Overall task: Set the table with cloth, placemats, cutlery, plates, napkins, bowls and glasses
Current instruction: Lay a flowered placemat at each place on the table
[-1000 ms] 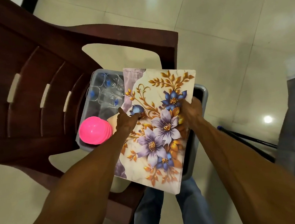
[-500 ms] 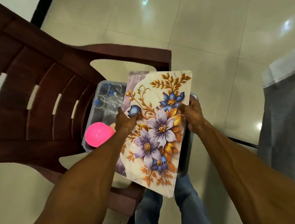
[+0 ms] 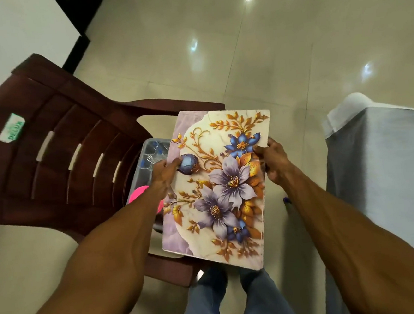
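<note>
A stack of floral placemats [image 3: 218, 188], cream with purple and blue flowers and gold leaves, is held flat above the chair. My left hand [image 3: 163, 175] pinches its left edge with the thumb on top. My right hand [image 3: 274, 161] grips the right edge. Below the mats a grey plastic tub [image 3: 147, 147] sits on the chair seat, with clear glasses [image 3: 156, 152] inside and a pink round thing [image 3: 139, 194] partly hidden by my left forearm.
A dark brown plastic chair [image 3: 58, 159] fills the left side. The table, draped in a grey cloth [image 3: 387, 166], stands at the right edge. Glossy cream floor tiles [image 3: 254, 52] lie beyond, and my legs in jeans [image 3: 241, 299] show below.
Both hands have lifted the placemats up and slightly right, away from the tub. The view has swung so more of the clothed table shows at right.
</note>
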